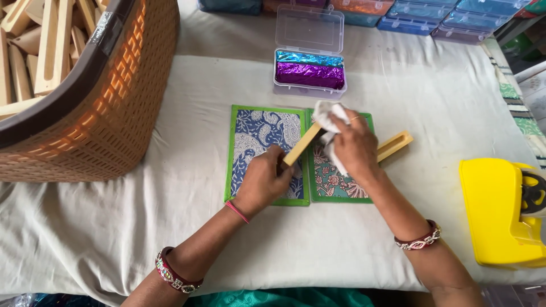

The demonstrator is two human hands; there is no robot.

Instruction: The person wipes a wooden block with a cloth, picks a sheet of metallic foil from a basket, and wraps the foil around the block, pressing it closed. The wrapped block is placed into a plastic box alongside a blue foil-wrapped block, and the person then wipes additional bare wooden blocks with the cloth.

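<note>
My left hand (pixel 263 181) grips the near end of a pale wooden stick (pixel 302 145), held slanting over two green-framed patterned panels. The left panel (pixel 259 136) is blue and white; the right panel (pixel 333 182) has a floral print. My right hand (pixel 354 148) presses a white cloth (pixel 329 115) against the stick's upper end. A second wooden piece with a slot (pixel 395 145) lies on the table just right of my right hand.
A brown woven basket (pixel 108 108) full of wooden pieces stands at the left. An open clear box (pixel 310 73) with purple and teal foil sits behind the panels. A yellow tape dispenser (pixel 500 213) is at the right. Several lidded boxes (pixel 432 17) line the far edge.
</note>
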